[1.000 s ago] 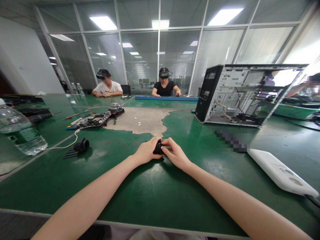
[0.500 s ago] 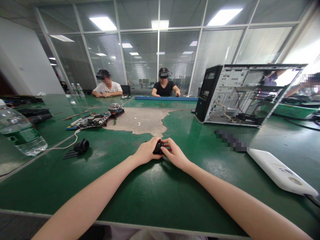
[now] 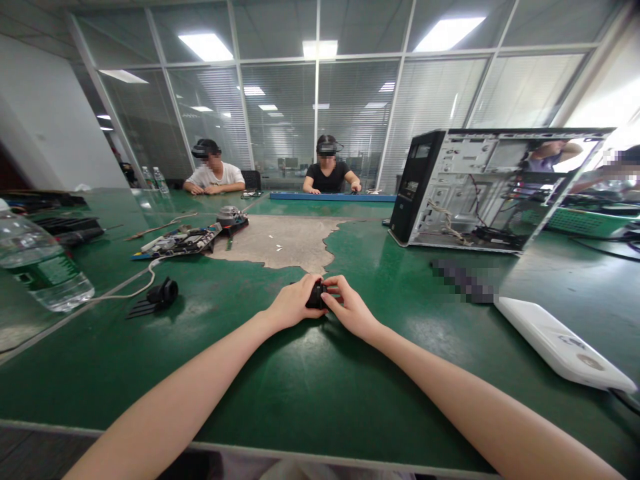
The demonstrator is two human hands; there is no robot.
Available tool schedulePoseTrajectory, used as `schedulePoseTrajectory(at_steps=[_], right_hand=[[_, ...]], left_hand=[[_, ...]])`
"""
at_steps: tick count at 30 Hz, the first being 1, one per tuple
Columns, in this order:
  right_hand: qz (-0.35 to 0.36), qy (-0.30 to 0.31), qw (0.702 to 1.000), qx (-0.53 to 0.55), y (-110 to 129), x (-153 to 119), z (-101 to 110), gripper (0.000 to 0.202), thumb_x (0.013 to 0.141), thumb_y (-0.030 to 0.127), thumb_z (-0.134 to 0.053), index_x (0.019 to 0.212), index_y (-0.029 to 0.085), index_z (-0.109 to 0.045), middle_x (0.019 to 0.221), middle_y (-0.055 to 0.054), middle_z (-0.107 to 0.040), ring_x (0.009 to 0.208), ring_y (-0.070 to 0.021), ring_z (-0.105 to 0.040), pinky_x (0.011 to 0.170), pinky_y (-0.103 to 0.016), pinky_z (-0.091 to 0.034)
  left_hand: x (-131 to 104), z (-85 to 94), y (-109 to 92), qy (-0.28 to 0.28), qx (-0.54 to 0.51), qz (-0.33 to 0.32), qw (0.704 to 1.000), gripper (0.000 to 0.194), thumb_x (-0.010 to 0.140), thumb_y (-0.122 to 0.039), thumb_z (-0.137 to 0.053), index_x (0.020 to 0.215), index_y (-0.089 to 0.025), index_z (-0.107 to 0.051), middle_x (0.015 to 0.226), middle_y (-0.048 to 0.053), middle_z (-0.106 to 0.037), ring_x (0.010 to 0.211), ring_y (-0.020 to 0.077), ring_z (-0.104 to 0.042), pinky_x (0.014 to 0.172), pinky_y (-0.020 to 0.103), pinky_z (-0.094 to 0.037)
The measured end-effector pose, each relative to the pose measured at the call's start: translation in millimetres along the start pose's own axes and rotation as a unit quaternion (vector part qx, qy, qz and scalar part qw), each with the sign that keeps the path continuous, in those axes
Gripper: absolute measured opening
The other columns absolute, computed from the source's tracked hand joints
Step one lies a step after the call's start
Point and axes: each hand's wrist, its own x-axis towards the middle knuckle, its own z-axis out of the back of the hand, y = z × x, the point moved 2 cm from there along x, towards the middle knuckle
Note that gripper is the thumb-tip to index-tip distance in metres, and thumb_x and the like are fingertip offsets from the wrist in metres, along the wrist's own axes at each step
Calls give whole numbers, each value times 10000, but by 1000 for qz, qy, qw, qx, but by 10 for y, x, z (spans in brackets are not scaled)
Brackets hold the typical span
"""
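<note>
We have both hands together out in front of us, low over the green table (image 3: pixel 300 387). Between them sits a small black part (image 3: pixel 316 295), and that is the whole relation here: the part lies at the fingertips of both hands at once, with the left hand (image 3: pixel 293 303) closing on it from its left side and the right hand (image 3: pixel 350 308) from its right. Neither hand is nearer; they meet on it. The left hand wraps more of it, curled round its near and left sides, while the right hand pinches its right edge with thumb and forefinger. So both hands are clamped on the part, touching it and almost touching each other.

The part itself is dark, matt and compact, mostly hidden by our fingers. We cannot tell its long axis or its exact shape from here, nor whether it rests on the table or is held just clear of it.

Away from the hands: beyond them a worn bare patch (image 3: pixel 280 243) shows in the table's green covering. Far to the left of the left hand lies a black round piece (image 3: pixel 164 292) on a white cable, with a circuit board (image 3: pixel 180 241) beyond it and a water bottle (image 3: pixel 43 267) further left. To the right of the right hand lies a white panel (image 3: pixel 560 343), and beyond it stands an open computer case (image 3: pixel 480 190). Two people sit at the far end of the table.
</note>
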Motion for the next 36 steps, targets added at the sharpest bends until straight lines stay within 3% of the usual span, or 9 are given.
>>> schedulePoseTrajectory(at_steps=[5,17,26,36], right_hand=[[7,-2,999,-34,-14,-1,-4,246,796,232,-418,1039,195,-432,1035,-72,-500,914,-157,-530,737,-311,-470],[20,13,999,-23,56,-14,9,153,800,235,-412,945,194,-439,938,-41,-516,858,-139,-543,693,-277,-476],[15,2,999,-50,-4,-9,-7,267,797,226,-414,1063,199,-414,1032,-67,-498,878,-144,-533,744,-311,-471],[49,-5,998,-29,62,-18,16,143,787,213,-424,923,200,-466,945,-36,-507,884,-133,-518,720,-272,-478]], left_hand=[[2,5,1,2,-2,-2,1000,585,652,-407,-596,1126,-214,-314,1091,53,-483,927,225,-531,746,326,-427],[-8,-5,3,-4,-7,1,1000,580,642,-390,-607,1118,-213,-326,1086,52,-485,913,220,-537,740,323,-426],[5,-13,15,-4,0,-7,1000,605,645,-393,-607,1136,-211,-305,1093,57,-481,936,229,-527,753,330,-429],[-15,-2,5,-3,-6,-5,1000,584,648,-404,-602,1120,-211,-318,1107,54,-477,917,221,-538,751,323,-430]])
